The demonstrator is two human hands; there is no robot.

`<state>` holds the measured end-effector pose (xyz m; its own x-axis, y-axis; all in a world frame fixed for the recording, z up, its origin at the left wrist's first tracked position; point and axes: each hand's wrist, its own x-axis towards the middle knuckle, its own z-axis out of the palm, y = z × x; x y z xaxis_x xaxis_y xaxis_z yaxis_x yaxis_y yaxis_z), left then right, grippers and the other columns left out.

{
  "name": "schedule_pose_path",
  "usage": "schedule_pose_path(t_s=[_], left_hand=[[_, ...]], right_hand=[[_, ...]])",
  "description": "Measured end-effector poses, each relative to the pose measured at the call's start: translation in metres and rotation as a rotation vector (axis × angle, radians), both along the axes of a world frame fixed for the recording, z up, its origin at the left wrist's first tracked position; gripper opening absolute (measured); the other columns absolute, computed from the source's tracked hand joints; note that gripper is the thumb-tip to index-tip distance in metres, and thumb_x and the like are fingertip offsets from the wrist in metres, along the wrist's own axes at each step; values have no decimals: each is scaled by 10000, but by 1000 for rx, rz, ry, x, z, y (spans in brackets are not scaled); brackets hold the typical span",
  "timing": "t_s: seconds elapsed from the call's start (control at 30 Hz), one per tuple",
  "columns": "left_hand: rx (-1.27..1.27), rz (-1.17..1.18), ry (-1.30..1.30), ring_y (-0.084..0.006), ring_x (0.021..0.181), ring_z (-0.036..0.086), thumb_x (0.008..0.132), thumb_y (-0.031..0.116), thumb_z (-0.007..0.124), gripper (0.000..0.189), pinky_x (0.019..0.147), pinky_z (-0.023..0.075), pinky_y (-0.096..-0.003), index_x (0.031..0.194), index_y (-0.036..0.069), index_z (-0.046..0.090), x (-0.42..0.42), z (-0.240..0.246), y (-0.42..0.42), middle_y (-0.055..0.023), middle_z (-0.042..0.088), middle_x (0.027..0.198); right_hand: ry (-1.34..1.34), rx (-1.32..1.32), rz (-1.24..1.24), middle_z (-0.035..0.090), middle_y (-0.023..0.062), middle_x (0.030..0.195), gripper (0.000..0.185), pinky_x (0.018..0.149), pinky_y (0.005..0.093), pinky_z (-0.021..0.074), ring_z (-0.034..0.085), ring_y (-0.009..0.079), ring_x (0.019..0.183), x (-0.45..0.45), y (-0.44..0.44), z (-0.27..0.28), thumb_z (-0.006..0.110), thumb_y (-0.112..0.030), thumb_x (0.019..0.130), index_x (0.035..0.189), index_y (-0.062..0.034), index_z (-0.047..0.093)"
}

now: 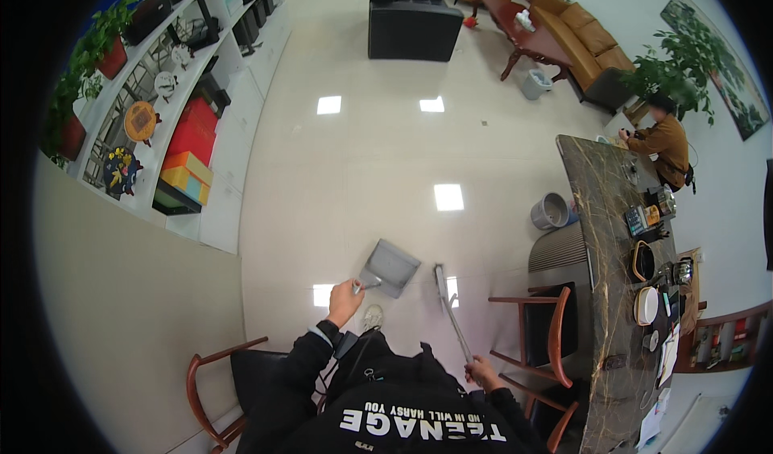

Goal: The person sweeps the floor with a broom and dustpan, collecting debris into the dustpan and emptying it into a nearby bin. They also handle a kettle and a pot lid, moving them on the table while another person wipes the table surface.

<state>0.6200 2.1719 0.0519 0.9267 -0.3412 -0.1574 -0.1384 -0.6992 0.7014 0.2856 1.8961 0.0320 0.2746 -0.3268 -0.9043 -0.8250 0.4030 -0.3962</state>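
My left hand point(345, 303) is closed around the top of the handle of a grey dustpan point(391, 268). The pan lies ahead of my shoe on the pale tiled floor point(374, 182). In my right hand point(481, 372) is the long handle of a broom point(460, 330), gripped near its end. The handle slants forward and a little left to the broom head point(440, 279), which is to the right of the dustpan and apart from it. Any sweepings in the pan are too small to tell.
To the right, wooden chairs point(558, 333) stand by a dark marble table point(577, 176), with a grey bin point(549, 211) near it. A person point(664, 140) is at its far end. White shelving point(226, 170) lines the left; a black armchair point(413, 28) stands ahead. Another chair point(196, 387) is beside me.
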Motion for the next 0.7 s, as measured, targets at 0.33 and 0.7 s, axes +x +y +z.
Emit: schedule_pose_path(t_s=[0.33,0.7], left_hand=[[32,91,95,-367,673,601,724,175,651,145,610,472,-413,810,59,634,78,-26,8,-197,610,682],[151,188,16,-404,683,590,750,200,630,163,627,468,-465,812,50,622,130,-54,-19,-220,598,667]], right_hand=[[-37,-217,391,563,121,626,608,363,325,421,527,189,433,182,-34,7,555,6,723,1307,-2,387],[-243,-641,938,594,238,672,284,458,428,486,601,358,513,387,-76,-82,536,-58,713,978,24,474]])
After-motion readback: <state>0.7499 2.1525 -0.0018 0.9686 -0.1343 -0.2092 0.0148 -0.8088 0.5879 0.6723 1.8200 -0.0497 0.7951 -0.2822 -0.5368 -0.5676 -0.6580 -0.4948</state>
